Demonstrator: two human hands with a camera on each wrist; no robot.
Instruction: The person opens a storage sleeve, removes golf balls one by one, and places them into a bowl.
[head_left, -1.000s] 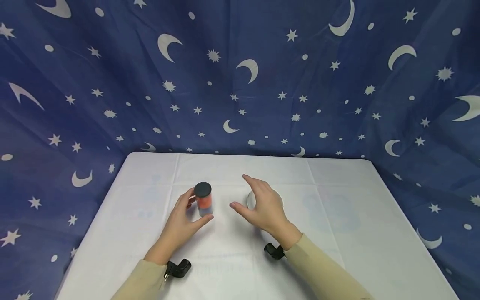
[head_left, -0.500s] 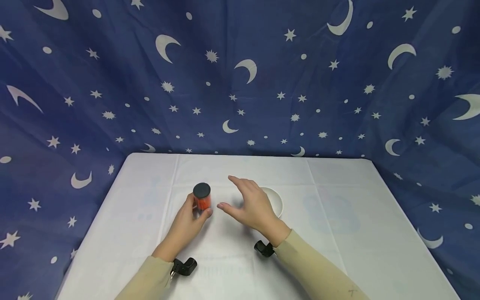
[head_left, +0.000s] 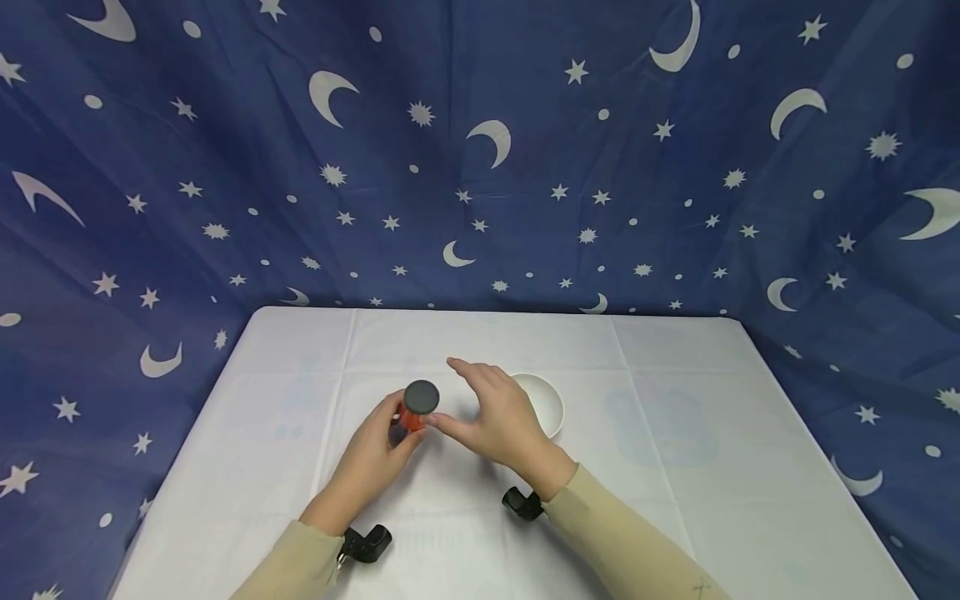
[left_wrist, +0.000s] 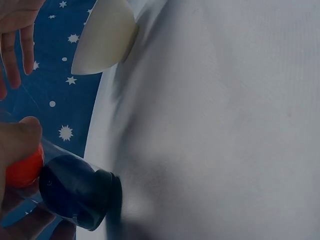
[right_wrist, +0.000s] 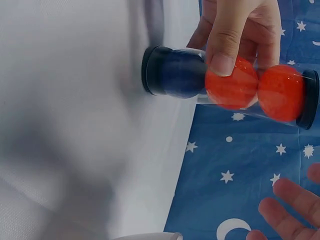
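Observation:
A clear tube [right_wrist: 199,100] with dark end caps holds two orange balls [right_wrist: 281,92] and a dark blue ball [right_wrist: 182,73]. My left hand [head_left: 367,454] grips it around the middle, thumb on one side and fingers on the other. Its top cap [head_left: 422,397] faces up toward the head camera, the tube leaning a little. Whether the lower end touches the table, I cannot tell. Just to the right, my right hand [head_left: 506,421] hovers with fingers extended and thumb spread near the tube. In the right wrist view its fingers [right_wrist: 287,205] are apart from the tube.
A white bowl [head_left: 550,406] stands on the table behind my right hand, partly covered by it. White cloth covers the table [head_left: 750,467]. A blue curtain [head_left: 480,167] with moons and stars hangs around the back and sides.
My left hand has closed around the tube, then tipped it and shifted it rightward. My right hand has moved left, away from the bowl and toward the tube, uncovering more of the bowl.

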